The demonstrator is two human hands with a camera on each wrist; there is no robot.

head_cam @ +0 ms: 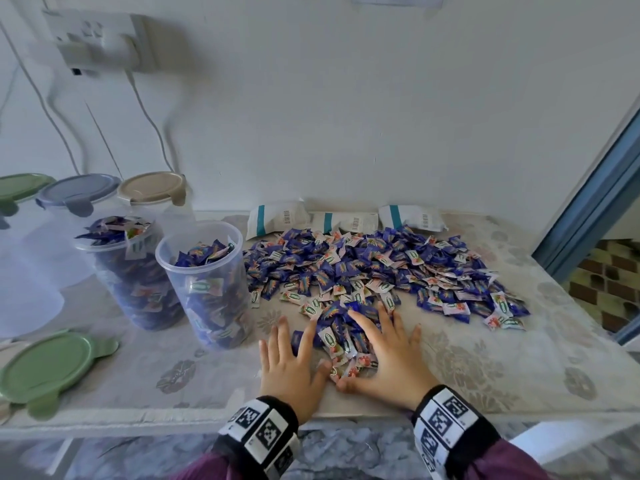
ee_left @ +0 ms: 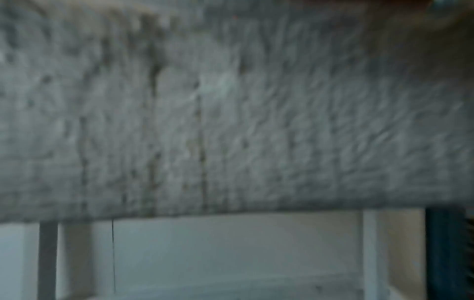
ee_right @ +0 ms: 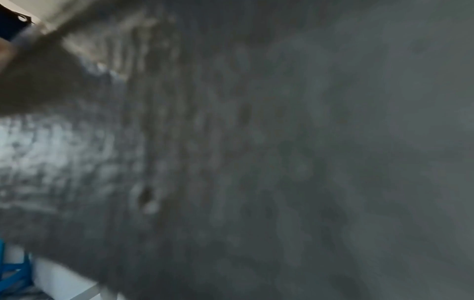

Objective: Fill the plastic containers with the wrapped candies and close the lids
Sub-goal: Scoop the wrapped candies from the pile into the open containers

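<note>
Left hand (head_cam: 290, 367) and right hand (head_cam: 388, 355) lie flat, fingers spread.

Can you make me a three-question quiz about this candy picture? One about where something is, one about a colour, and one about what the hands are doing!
1. Where is the loose lid?
A. On the near left of the table
B. On top of the candy pile
C. Inside a container

2. What colour is that loose lid?
A. Red
B. Green
C. Yellow

3. What are the left hand and right hand doing?
A. Snapping a lid shut
B. Holding a container in the air
C. Lying spread out on a small heap of wrapped candies

Answers:
1 A, it lies flat by the near table edge, left of the open containers.
2 B, it is plainly green.
3 C, both hands have straight fingers on candies near the table's front.
</note>
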